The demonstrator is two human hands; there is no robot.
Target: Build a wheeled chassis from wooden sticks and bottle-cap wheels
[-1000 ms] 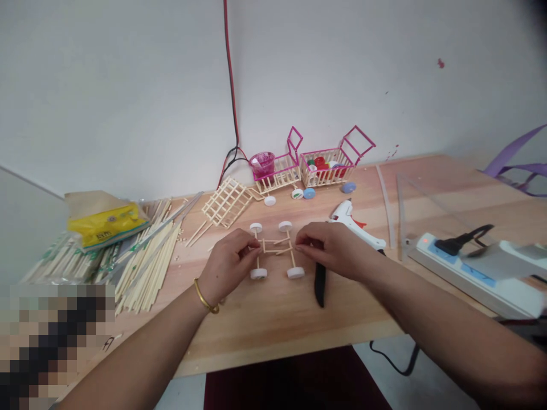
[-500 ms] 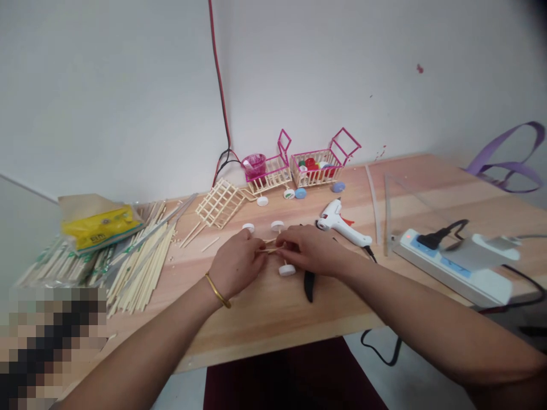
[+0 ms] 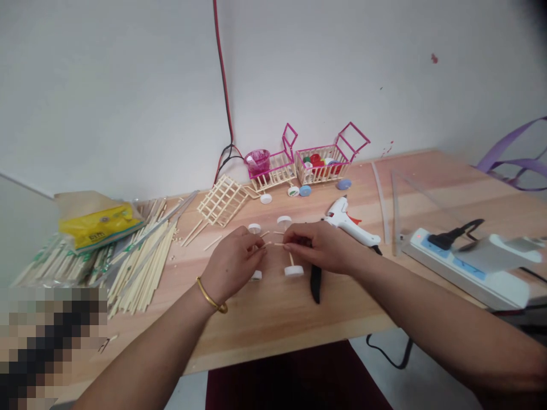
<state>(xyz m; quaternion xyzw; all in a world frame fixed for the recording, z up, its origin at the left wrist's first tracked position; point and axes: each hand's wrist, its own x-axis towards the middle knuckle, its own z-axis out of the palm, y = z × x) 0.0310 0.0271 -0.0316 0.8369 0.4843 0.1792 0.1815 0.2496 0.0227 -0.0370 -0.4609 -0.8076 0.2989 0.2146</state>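
Note:
My left hand [image 3: 235,256] is closed, its fingertips pinching thin wooden sticks beside a white bottle-cap wheel [image 3: 254,228]. Another white cap [image 3: 256,275] shows partly below those fingers. Opposite it, my right hand [image 3: 314,245] pinches a wheeled stick piece, with a white cap wheel [image 3: 294,271] at the near end of its stick axle [image 3: 292,259] and a second white cap [image 3: 284,220] at the far end. Stick ends from both hands point at each other across a small gap. My fingers hide most of the joints.
Behind stand a bare stick basket [image 3: 224,199] and two pink-trimmed stick carts [image 3: 273,177]. A white glue gun [image 3: 352,225] and power strip [image 3: 465,267] lie to the right, a black-handled tool [image 3: 315,283] near my right hand. Loose sticks [image 3: 143,273] and a yellow packet [image 3: 100,225] lie left.
My hands have moved slightly apart. The sticks between them, which looked joined before, now show a gap. The near left cap has come into sight, and the camera view has shifted a little.

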